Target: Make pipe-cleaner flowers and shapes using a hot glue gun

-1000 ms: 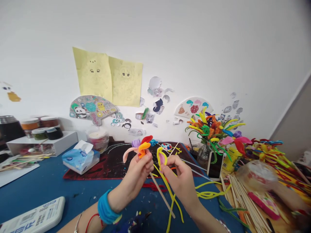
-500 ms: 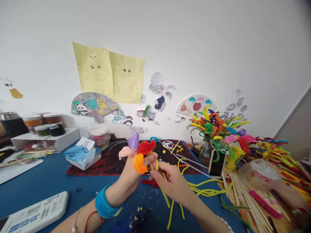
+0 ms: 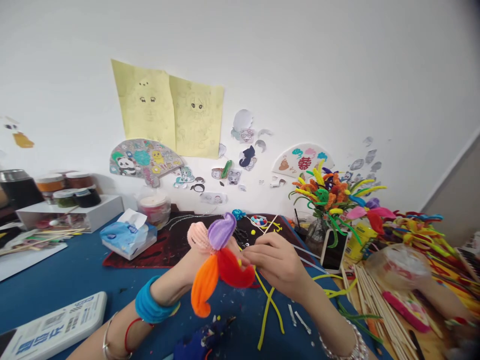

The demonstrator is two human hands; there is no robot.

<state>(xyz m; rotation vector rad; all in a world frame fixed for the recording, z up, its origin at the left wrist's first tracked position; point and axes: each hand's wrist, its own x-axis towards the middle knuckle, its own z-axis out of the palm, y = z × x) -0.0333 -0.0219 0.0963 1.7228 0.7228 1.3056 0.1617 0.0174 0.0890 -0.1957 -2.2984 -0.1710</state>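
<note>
A pipe-cleaner flower (image 3: 233, 270) with orange, red, purple and pale pink petals is in my left hand (image 3: 187, 267), its petals turned toward me and hiding most of the fingers. My right hand (image 3: 278, 262) is closed, thumb and fingertips pinched together beside the red petal. A bit of yellow shows near those fingertips; what they pinch is hidden. Beneath the hands, yellow pipe cleaners (image 3: 270, 306) hang or lie crossed over the blue table (image 3: 150, 345).
At the right stand a vase of pipe-cleaner flowers (image 3: 324, 197), a phone (image 3: 333, 252) and wooden sticks (image 3: 378, 300). A tissue pack (image 3: 128, 237) sits left, with a white case (image 3: 56, 327) nearer. Another person's arm (image 3: 444, 300) reaches in at the right.
The flower has turned, its orange and red petals swinging downward toward me. My right hand has rotated and moved slightly up and right. Small silvery strips on the table have come into view.
</note>
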